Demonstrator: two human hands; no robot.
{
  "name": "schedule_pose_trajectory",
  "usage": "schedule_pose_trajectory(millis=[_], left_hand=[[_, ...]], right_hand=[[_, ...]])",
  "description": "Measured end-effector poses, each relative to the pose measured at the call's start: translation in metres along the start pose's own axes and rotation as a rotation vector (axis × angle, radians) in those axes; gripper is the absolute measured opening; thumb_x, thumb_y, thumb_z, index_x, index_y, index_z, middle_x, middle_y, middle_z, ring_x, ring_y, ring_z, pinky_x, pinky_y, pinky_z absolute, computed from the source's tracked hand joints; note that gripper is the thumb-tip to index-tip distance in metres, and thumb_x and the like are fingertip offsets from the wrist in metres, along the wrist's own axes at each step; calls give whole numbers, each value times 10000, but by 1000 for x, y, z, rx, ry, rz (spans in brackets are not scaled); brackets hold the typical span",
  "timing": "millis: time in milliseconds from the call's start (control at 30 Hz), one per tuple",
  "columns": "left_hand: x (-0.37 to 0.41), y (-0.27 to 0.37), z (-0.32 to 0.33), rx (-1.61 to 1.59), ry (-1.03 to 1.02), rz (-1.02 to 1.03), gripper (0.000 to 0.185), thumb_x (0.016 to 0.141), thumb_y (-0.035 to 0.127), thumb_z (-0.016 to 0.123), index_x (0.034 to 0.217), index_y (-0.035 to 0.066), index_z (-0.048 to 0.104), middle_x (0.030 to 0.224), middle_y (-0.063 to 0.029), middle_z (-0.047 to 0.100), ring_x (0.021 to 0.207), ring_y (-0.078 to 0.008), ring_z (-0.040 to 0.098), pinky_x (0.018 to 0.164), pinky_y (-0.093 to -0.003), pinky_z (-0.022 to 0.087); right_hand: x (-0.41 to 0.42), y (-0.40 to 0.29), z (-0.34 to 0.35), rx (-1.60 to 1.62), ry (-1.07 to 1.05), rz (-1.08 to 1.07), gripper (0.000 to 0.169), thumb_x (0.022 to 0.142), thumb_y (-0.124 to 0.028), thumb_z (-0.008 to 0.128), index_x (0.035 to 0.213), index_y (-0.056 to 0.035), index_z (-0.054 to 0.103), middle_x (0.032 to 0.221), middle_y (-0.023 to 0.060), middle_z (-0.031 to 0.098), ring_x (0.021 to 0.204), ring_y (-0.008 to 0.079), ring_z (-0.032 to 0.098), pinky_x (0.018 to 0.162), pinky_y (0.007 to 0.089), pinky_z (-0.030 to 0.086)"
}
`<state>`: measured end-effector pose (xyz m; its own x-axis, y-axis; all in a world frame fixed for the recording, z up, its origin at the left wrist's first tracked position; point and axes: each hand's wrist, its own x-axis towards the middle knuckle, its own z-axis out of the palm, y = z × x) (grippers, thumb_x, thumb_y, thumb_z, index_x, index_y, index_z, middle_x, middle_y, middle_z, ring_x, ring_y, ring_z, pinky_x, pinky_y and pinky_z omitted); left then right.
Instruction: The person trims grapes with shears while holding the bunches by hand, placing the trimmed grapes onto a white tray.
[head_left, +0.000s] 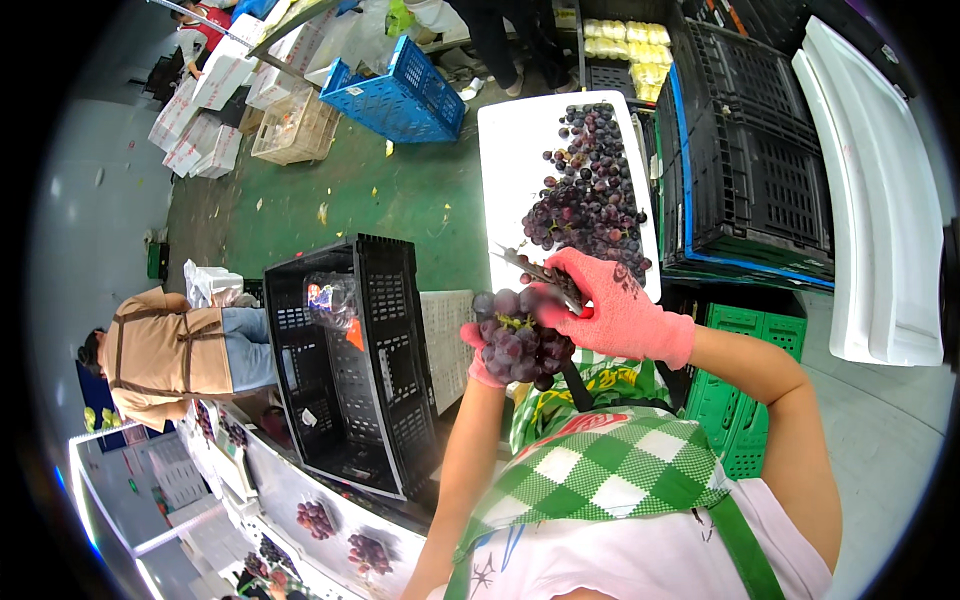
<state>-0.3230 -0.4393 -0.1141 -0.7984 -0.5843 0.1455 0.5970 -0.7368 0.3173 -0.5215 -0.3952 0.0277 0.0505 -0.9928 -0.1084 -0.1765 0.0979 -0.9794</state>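
My left hand (486, 370), in a pink glove, supports a bunch of dark purple grapes (517, 349) from below; most of that hand is hidden by the fruit. In my right hand (626, 307), also gloved in pink, is a pair of scissors (534, 268) with dark metal blades pointing up and left. The fingers of this hand are right at the bunch's top edge, partly blurred. Just beyond, loose dark grapes and clusters (592, 202) are heaped along the right half of a white foam board (514, 172).
A black plastic crate (386, 315) holding a clear plastic pack (330, 296) stands left. Black crates (750, 165) and green crates (727, 390) are at right. A blue crate (412, 97) sits beyond on the green floor. A person (172, 341) stands at far left beside a table with grape bunches (369, 553).
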Motion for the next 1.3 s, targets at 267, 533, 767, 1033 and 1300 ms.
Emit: schedule_pose_trajectory(millis=[267, 533, 767, 1033, 1300], left_hand=[[1, 23, 19, 133, -49, -15, 573, 699, 601, 729, 1084, 200, 590, 1224, -25, 460, 1250, -293, 392, 1017, -514, 368], [5, 26, 28, 203, -55, 41, 508, 696, 604, 731, 988, 214, 590, 1115, -24, 471, 1095, -258, 436, 891, -455, 430], [-2, 31, 30, 232, 152, -126, 564, 631, 467, 807, 1012, 146, 541, 1066, -29, 480, 1001, -200, 480, 849, -386, 457], [6, 33, 25, 135, 176, -193, 517, 763, 301, 693, 1155, 75, 445, 1056, -85, 480, 935, -209, 494, 733, -290, 502], [35, 28, 13, 193, 90, -240, 955, 667, 648, 702, 1334, 55, 361, 1283, -178, 485, 1110, -295, 554, 900, -387, 504]], right_hand=[[-24, -26, -27, -130, -450, 344, 296, 850, -293, 597, 964, -24, 551, 680, 111, 562, 652, 200, 567, 605, 331, 439], [-32, -21, -20, -135, -553, 393, 346, 847, -365, 570, 885, -22, 567, 683, 91, 560, 643, 143, 537, 617, 320, 436], [-27, -22, -22, -105, -586, 496, 326, 851, -347, 573, 891, -24, 557, 688, 95, 568, 638, 149, 551, 609, 329, 440], [-28, -2, -18, -163, -493, 456, 302, 861, -308, 567, 922, -13, 537, 768, 154, 573, 728, 233, 587, 674, 360, 454], [-17, 39, -29, -173, -234, 511, 239, 899, -262, 545, 1013, -53, 519, 702, 109, 554, 461, 223, 545, 378, 371, 442]])
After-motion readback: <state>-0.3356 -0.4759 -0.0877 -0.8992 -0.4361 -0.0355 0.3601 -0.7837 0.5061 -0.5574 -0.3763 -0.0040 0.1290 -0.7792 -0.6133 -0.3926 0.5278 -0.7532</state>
